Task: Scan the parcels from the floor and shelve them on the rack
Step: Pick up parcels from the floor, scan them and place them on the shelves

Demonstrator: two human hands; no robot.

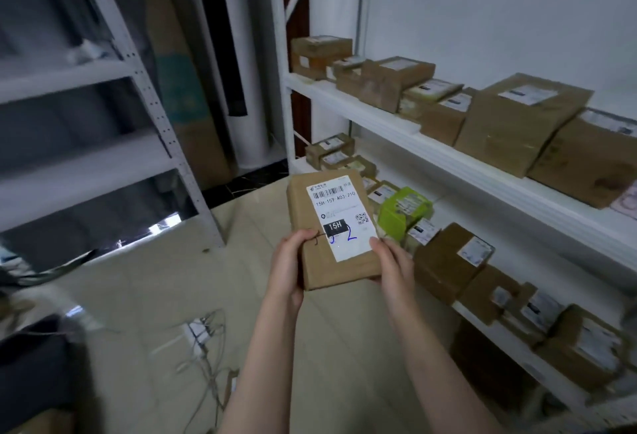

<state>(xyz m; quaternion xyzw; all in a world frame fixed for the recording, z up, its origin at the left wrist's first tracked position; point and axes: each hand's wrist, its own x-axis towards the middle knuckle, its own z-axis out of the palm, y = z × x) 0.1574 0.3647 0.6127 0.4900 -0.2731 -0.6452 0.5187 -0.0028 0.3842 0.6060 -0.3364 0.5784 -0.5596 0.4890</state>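
Both hands, left hand (286,263) and right hand (393,263), grip the near corners of a flat brown cardboard parcel (331,227), white shipping label up, held over the pale tiled floor (144,282) beside a white metal rack (431,154) lined with brown boxes.

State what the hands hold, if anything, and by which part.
A brown parcel, gripped at its near end: left hand on one side, right hand opposite.
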